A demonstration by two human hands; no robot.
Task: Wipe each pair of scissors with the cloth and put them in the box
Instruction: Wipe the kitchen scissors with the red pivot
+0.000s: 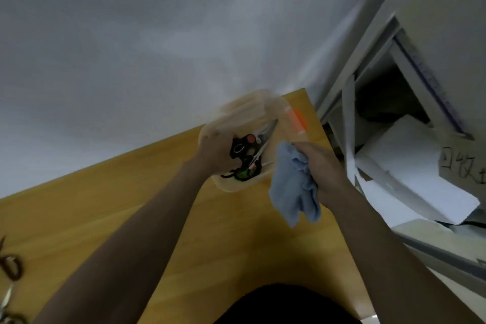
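A clear plastic box (284,113) with an orange latch stands on the far right corner of the wooden table (236,239). Inside it lie black-handled scissors (252,147) with a red pivot, their blades pointing to the far right, and a green-handled pair (240,174) nearer me. My left hand (214,151) reaches into the box's left side, fingers curled at the black handles. Just right of the box, my right hand (322,166) grips a bunched light blue cloth (292,187), which hangs down from it.
More scissors (10,268) lie at the table's left edge, partly cut off by the frame. A grey wall runs behind the table. To the right stands a grey shelf unit with white paper sheets (410,166) and a cardboard box bearing handwriting.
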